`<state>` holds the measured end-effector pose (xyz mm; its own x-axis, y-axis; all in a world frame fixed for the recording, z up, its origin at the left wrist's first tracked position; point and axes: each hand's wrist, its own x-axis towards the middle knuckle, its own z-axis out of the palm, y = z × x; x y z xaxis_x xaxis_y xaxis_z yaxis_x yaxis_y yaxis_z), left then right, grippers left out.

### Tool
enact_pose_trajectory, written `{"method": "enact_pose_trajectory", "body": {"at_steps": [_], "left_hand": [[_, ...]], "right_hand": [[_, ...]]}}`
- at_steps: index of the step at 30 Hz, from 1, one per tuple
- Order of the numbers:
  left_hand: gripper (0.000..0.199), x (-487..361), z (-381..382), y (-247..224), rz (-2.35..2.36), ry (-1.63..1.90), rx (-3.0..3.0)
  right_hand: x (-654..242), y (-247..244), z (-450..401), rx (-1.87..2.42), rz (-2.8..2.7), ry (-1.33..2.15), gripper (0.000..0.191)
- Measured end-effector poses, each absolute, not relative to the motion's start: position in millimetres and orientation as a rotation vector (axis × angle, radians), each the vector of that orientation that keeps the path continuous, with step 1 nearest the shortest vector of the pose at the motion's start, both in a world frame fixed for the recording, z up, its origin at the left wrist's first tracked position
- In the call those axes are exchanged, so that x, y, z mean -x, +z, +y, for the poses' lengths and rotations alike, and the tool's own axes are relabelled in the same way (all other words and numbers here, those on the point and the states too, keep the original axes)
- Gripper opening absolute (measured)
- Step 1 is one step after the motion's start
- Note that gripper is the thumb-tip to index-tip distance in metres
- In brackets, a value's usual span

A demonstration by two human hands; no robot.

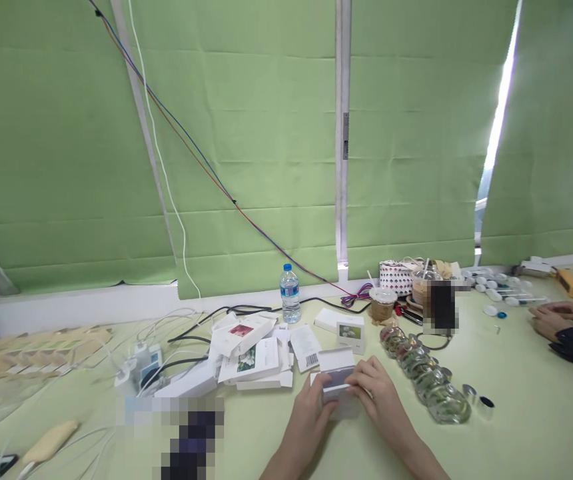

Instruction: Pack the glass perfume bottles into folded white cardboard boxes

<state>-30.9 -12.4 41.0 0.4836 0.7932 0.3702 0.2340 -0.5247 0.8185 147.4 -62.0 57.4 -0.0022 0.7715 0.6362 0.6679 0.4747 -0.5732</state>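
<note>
A small white box (337,360) with its lid flap raised is between my two hands at the lower middle. My left hand (311,410) grips its left side, thumb across the front. On the right side, my right hand (374,393) has its fingers closed at the box's edge. The inside of the box looks grey. Just behind it stands a white box with a plant picture (350,335). Flat white boxes (256,357) lie piled to the left, and a row of round clear containers (429,380) with green contents runs along the right.
A water bottle (290,295) stands by the wall. Cables and a power strip (139,367) lie at left. Cups (382,305) and a patterned bag (396,277) are at the back right. Another person's hands (556,320) rest at the far right.
</note>
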Motion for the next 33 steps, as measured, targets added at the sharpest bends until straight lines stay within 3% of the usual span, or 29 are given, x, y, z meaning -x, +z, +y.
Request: {"method": "enact_pose_trajectory", "body": {"at_steps": [8, 11, 15, 22, 33], "left_hand": [[0.034, 27.4, -6.6, 33.6, 0.787, 1.132, -1.828], [0.037, 28.4, -5.0, 40.2, 0.731, 1.204, -1.507], [0.046, 36.8, 2.7, 53.0, 0.503, 1.193, -0.933], [0.006, 45.5, 9.8, 46.5, 0.124, 1.005, -0.588], [0.029, 41.5, 19.7, 34.4, 0.281, 1.177, -0.748]], "right_hand": [[-138.9, 48.3, -63.8, 1.258, -1.597, 0.191, 0.022], [-138.1, 40.6, -69.7, 1.212, -1.398, 0.144, 0.035], [-148.3, 33.5, -78.1, 1.233, -1.092, 0.091, 0.033], [-155.4, 25.3, -81.8, 1.288, -1.076, 0.263, 0.036], [-151.2, 21.7, -87.7, 1.328, -1.239, 0.152, 0.025]]}}
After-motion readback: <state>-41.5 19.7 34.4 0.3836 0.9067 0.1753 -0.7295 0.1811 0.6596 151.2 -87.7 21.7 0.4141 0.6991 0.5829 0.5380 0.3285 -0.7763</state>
